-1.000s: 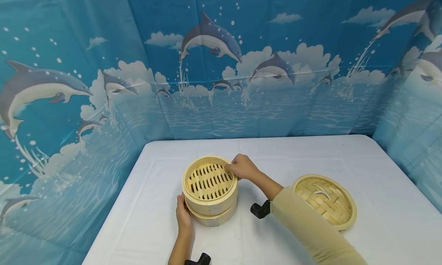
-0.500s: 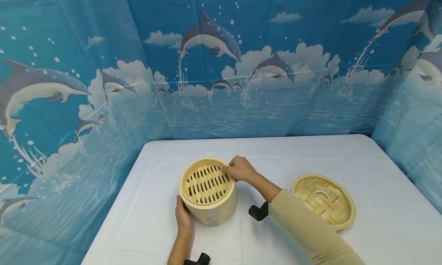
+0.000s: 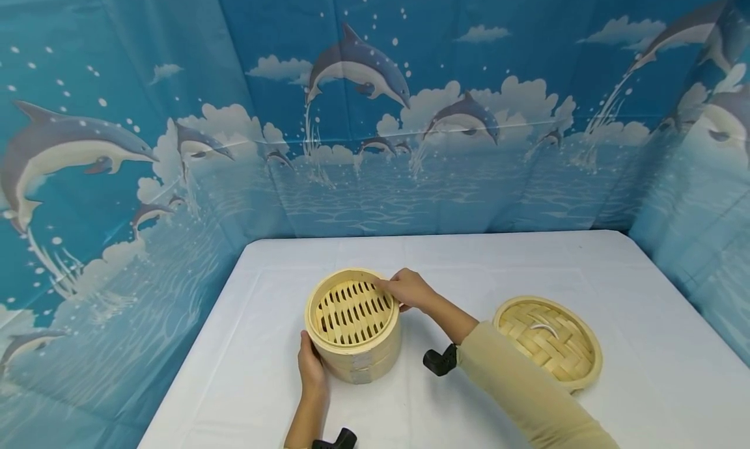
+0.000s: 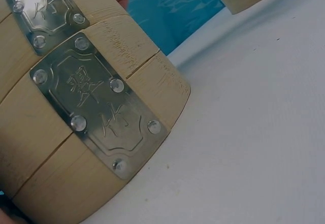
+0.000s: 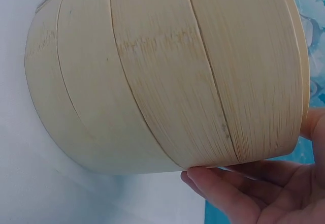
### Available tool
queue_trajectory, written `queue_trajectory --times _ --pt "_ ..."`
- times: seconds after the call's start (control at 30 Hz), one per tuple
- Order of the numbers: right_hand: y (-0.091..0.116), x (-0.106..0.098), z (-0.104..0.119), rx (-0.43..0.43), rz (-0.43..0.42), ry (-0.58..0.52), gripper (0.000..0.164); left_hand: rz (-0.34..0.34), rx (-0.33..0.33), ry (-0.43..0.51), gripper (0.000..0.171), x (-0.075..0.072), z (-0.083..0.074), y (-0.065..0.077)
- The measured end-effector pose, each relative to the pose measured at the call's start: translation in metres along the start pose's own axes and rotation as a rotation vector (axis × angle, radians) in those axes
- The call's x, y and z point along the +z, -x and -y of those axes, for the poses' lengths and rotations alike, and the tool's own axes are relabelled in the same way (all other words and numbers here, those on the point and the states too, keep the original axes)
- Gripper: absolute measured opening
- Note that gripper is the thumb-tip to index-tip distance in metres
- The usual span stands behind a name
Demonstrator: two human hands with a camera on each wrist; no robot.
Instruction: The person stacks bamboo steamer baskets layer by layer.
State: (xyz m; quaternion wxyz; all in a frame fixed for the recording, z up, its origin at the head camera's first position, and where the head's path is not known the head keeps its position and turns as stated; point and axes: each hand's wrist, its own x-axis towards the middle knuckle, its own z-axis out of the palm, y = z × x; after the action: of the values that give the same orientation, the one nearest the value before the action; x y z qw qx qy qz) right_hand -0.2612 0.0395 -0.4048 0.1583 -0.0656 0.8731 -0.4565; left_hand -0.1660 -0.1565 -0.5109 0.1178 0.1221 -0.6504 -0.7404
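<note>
Two round bamboo steamer baskets stand stacked on the table, the upper basket (image 3: 353, 312) showing its slatted floor. It sits flush on the lower basket (image 3: 377, 366). My right hand (image 3: 410, 288) grips the upper basket's right rim, thumb over the edge; in the right wrist view its fingers (image 5: 218, 188) lie against the outer wall. My left hand (image 3: 310, 369) holds the stack's left side low down; its fingertips are partly hidden behind the wall. In the left wrist view, a riveted metal plate (image 4: 99, 104) on the lower basket lines up with another plate (image 4: 38, 10) above.
A woven bamboo lid (image 3: 571, 351) with a small pale handle lies to the right, partly behind the right sleeve (image 3: 521, 384). White cloth (image 3: 445, 254) covers the table. A blue dolphin-print curtain (image 3: 375, 195) hangs along the back and sides.
The upper basket has turned and settled onto the lower one, so the seam between them has narrowed and their metal plates line up. My right hand moved slightly left with the rim.
</note>
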Motion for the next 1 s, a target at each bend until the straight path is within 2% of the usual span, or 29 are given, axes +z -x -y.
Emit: queue_trajectory --times 0.53,1.0 --pt "0.01 0.004 0.0 0.049 -0.072 -0.023 0.043 -0.015 -0.014 0.007 0.064 0.0 0.002 -0.001" --pt "0.018 0.006 0.002 0.012 -0.102 0.038 0.046 0.002 -0.001 0.029 0.06 0.0 0.003 -0.001"
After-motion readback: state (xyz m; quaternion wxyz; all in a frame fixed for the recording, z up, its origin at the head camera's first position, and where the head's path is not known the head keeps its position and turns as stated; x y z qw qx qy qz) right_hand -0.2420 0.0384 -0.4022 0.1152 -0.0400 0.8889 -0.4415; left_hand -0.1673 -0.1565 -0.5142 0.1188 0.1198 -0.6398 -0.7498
